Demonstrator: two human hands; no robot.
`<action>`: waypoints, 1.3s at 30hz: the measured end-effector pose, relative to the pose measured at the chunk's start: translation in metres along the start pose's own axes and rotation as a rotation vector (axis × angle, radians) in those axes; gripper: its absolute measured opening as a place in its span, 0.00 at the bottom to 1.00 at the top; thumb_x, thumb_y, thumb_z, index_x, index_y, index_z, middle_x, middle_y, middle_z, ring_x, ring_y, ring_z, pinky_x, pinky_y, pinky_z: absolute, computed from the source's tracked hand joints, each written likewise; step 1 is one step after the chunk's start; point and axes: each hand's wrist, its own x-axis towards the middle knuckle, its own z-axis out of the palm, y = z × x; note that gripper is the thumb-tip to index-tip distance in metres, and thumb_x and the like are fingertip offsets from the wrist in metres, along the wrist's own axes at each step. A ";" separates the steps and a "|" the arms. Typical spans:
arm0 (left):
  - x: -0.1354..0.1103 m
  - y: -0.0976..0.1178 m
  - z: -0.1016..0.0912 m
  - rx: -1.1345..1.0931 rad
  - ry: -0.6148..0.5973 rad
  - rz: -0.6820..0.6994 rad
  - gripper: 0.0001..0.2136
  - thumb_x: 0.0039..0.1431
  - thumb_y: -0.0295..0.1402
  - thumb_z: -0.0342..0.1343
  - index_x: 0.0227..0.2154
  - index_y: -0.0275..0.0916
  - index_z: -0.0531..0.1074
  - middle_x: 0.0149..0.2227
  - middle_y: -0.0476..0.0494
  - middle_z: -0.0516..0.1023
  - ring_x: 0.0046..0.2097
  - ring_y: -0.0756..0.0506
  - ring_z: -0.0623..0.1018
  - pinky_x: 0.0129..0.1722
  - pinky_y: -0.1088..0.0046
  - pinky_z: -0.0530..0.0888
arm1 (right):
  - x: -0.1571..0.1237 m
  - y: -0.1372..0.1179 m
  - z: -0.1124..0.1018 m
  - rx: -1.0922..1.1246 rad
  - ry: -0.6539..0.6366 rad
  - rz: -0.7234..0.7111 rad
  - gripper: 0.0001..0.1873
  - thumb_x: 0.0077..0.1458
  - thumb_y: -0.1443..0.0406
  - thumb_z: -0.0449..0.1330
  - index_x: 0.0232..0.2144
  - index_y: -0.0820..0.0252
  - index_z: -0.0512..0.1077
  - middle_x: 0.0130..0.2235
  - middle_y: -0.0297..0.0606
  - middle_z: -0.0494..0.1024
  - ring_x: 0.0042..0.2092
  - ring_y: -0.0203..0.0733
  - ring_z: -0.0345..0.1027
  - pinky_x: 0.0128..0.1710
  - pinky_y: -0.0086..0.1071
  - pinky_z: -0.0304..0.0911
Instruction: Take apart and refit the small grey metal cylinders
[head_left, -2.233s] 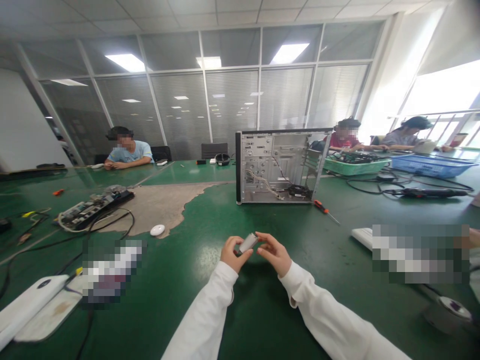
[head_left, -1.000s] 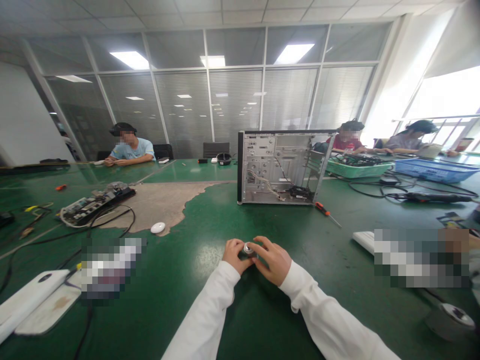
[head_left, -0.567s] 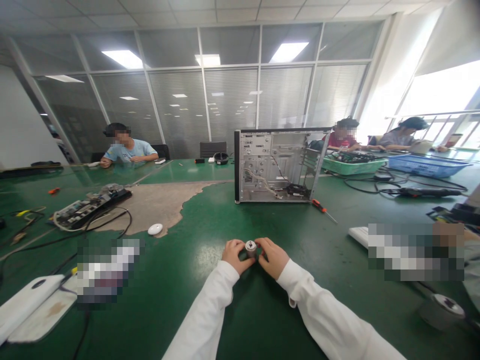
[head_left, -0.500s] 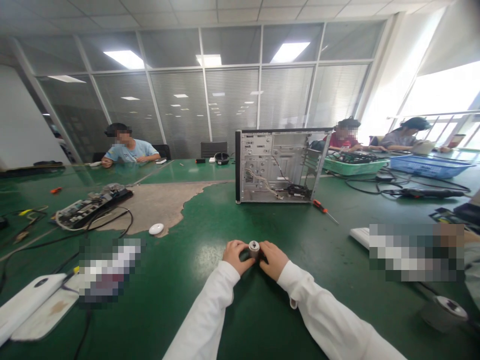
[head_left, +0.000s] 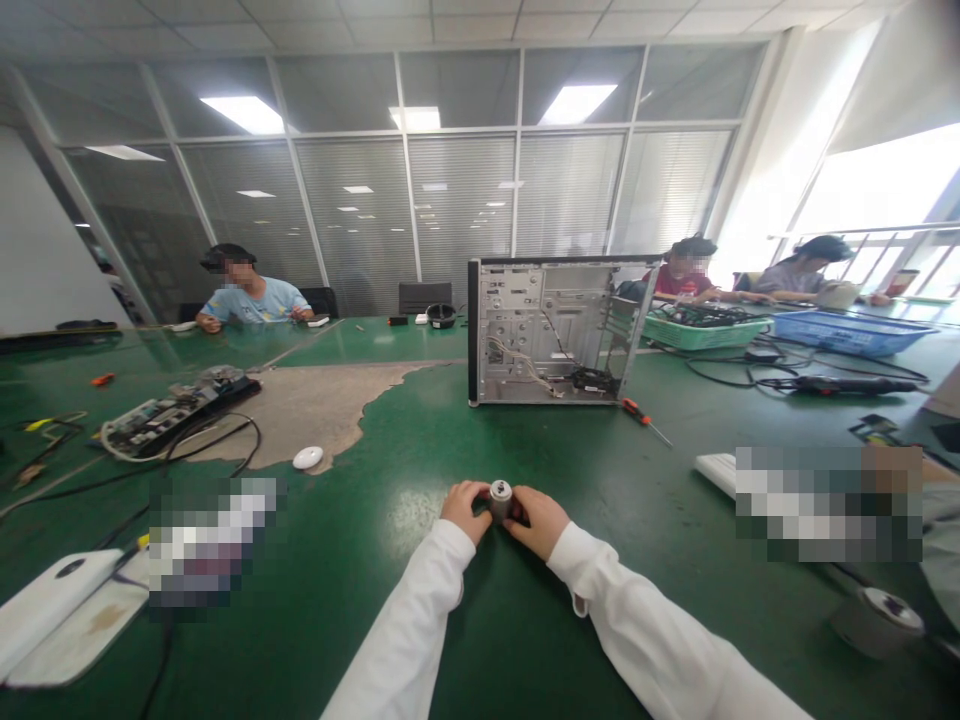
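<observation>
A small grey metal cylinder (head_left: 500, 502) stands upright on the green table, its pale round top marked by a dark spot in the middle. My left hand (head_left: 464, 508) grips it from the left with curled fingers and thumb. From the other side, my right hand (head_left: 537, 518) closes on the same cylinder, thumb in front. Parts of the fingers behind it are hidden. Beyond my hands an open computer case (head_left: 555, 335) stands upright, its bare metal inside holding cables and a small black part. A screwdriver (head_left: 646, 421) with an orange-black handle lies by its right corner.
Left lie a circuit board assembly (head_left: 176, 412) with cables, a white oval object (head_left: 307, 458) and white panels (head_left: 56, 610). Right are a green basket (head_left: 705, 335), a blue basket (head_left: 855, 332), a black tool (head_left: 855, 385) and another grey cylinder (head_left: 877, 622). Several people sit around.
Both hands and the cylinder appear slightly further left, as does the whole scene with a small camera shift. Both hands keep their hold, with the right fingers slightly shifted.
</observation>
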 end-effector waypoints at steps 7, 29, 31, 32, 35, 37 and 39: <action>0.003 -0.005 -0.001 -0.103 0.047 -0.098 0.16 0.36 0.18 0.46 0.30 0.38 0.69 0.32 0.46 0.70 0.37 0.47 0.68 0.35 0.70 0.65 | 0.001 -0.006 0.001 0.010 0.004 -0.007 0.09 0.40 0.60 0.54 0.23 0.60 0.60 0.23 0.32 0.64 0.26 0.32 0.54 0.25 0.26 0.48; 0.003 -0.005 0.002 -0.102 0.024 -0.157 0.13 0.40 0.19 0.46 0.29 0.36 0.68 0.31 0.47 0.72 0.34 0.51 0.70 0.33 0.75 0.67 | -0.001 0.000 -0.004 -0.093 -0.067 -0.120 0.06 0.41 0.64 0.52 0.24 0.61 0.60 0.26 0.33 0.63 0.29 0.32 0.55 0.29 0.26 0.50; 0.003 -0.004 0.002 -0.102 0.024 -0.161 0.12 0.40 0.19 0.46 0.29 0.36 0.68 0.31 0.47 0.72 0.34 0.51 0.70 0.33 0.75 0.67 | -0.001 0.000 -0.004 -0.094 -0.069 -0.121 0.06 0.41 0.64 0.52 0.24 0.61 0.60 0.26 0.33 0.63 0.29 0.33 0.55 0.29 0.26 0.50; 0.003 -0.003 0.001 -0.102 0.026 -0.162 0.12 0.40 0.20 0.46 0.29 0.36 0.68 0.31 0.47 0.72 0.34 0.51 0.70 0.33 0.76 0.67 | -0.001 0.000 -0.004 -0.096 -0.069 -0.120 0.06 0.41 0.64 0.52 0.24 0.61 0.60 0.26 0.33 0.63 0.29 0.33 0.55 0.29 0.26 0.50; 0.002 -0.001 0.000 -0.106 0.027 -0.163 0.11 0.41 0.20 0.47 0.29 0.36 0.69 0.30 0.47 0.72 0.34 0.51 0.70 0.33 0.76 0.67 | -0.001 0.000 -0.004 -0.099 -0.067 -0.121 0.05 0.41 0.64 0.52 0.24 0.61 0.60 0.26 0.33 0.63 0.29 0.33 0.55 0.29 0.26 0.50; 0.002 -0.001 0.000 -0.102 0.026 -0.161 0.11 0.41 0.21 0.46 0.29 0.36 0.69 0.30 0.47 0.72 0.34 0.51 0.70 0.33 0.76 0.67 | -0.001 0.000 -0.005 -0.099 -0.063 -0.122 0.05 0.41 0.65 0.52 0.24 0.61 0.60 0.26 0.33 0.63 0.29 0.32 0.55 0.29 0.26 0.50; 0.002 -0.001 0.000 -0.091 0.025 -0.156 0.11 0.42 0.21 0.46 0.29 0.36 0.69 0.30 0.47 0.72 0.34 0.51 0.70 0.33 0.76 0.67 | -0.001 0.000 -0.005 -0.098 -0.063 -0.123 0.05 0.41 0.65 0.52 0.24 0.61 0.61 0.26 0.33 0.63 0.29 0.32 0.55 0.29 0.26 0.50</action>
